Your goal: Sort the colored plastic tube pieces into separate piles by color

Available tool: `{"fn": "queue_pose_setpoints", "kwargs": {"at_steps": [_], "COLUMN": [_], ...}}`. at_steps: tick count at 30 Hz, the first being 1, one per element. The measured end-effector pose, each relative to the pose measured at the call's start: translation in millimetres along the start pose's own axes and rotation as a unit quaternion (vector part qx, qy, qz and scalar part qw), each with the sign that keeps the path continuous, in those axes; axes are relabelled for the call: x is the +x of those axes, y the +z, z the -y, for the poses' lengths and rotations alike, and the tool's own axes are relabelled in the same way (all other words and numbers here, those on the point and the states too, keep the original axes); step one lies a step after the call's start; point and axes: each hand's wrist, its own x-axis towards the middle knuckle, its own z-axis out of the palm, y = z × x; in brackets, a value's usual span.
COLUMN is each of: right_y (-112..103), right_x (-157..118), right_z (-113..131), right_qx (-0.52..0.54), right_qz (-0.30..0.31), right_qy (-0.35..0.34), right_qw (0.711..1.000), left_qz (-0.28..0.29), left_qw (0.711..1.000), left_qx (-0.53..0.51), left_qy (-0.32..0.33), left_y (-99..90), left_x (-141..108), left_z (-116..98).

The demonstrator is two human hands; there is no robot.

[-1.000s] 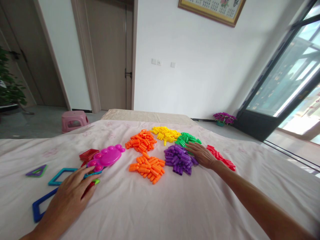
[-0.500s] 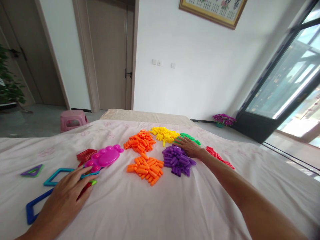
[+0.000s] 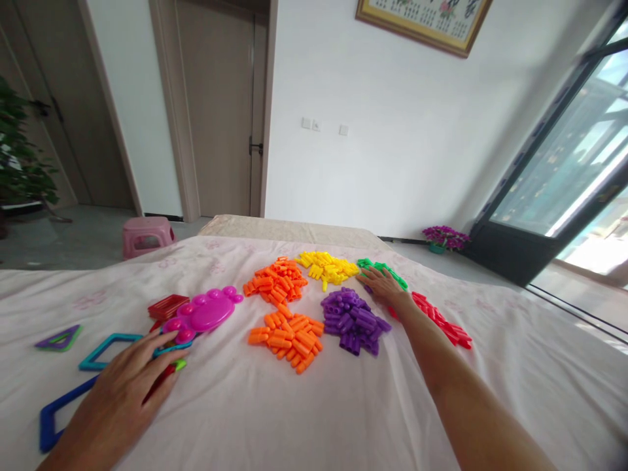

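Observation:
My left hand [image 3: 125,389] lies palm down, its fingers stretched over a small teal piece [image 3: 173,348] and touching the edge of a magenta paw-shaped plastic toy [image 3: 210,313]. Part of a red piece with a green tip [image 3: 180,364] shows beside its thumb. Out ahead, my right hand [image 3: 385,286] is flat with fingers apart, at the near side of a green pile of plastic pieces [image 3: 390,273]. Just left of that hand sits a purple pile [image 3: 353,320], and a red pile [image 3: 441,318] lies to the right of its wrist. What is under the palms is hidden.
Two orange piles [image 3: 277,280] and a yellow pile [image 3: 328,267] lie on the pale cloth [image 3: 343,418]. At the left are a red frame stack [image 3: 168,306], a purple-green triangle [image 3: 59,338], a teal frame [image 3: 110,338] and a blue frame [image 3: 48,425]. A pink stool [image 3: 147,237] stands beyond.
My right hand has drawn back a little to the right, uncovering more of the green pile. My left hand stays over the same pieces. The camera view has shifted slightly.

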Motion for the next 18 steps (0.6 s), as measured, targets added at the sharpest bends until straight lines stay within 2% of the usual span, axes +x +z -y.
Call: {"fn": "queue_pose_setpoints", "kwargs": {"at_steps": [3, 5, 7, 9, 11, 13, 16, 18], "right_y": [4, -3, -19, -43, -70, -96, -121, -128], "right_x": [0, 0, 1, 8, 19, 33, 53, 65], "right_z": [-6, -3, 10, 34, 71, 121, 206, 258], "right_qx": [-0.004, -0.010, -0.013, 0.006, 0.054, 0.120, 0.155, 0.141], "right_qz": [-0.018, -0.032, -0.057, -0.094, -0.131, -0.145, -0.161, -0.144], "right_qy": [0.036, 0.065, 0.096, 0.103, 0.074, 0.015, -0.148, -0.230], "right_qw": [0.999, 0.997, 0.994, 0.990, 0.987, 0.982, 0.963, 0.952], "left_qz": [0.002, 0.003, 0.003, 0.005, 0.007, 0.009, 0.013, 0.010], "left_qw": [1.000, 1.000, 1.000, 1.000, 1.000, 1.000, 0.999, 1.000], "left_qx": [0.002, 0.003, 0.001, -0.003, -0.006, -0.004, -0.001, -0.001], "left_qy": [0.002, -0.002, -0.011, -0.019, -0.023, -0.026, -0.030, -0.029], "left_y": [0.0, -0.3, -0.5, -0.6, -1.0, -2.3, -6.2, -9.2], "left_x": [0, 0, 1, 2, 4, 5, 8, 9], "left_z": [0, -1, -3, -5, -7, -8, -11, -13]}}
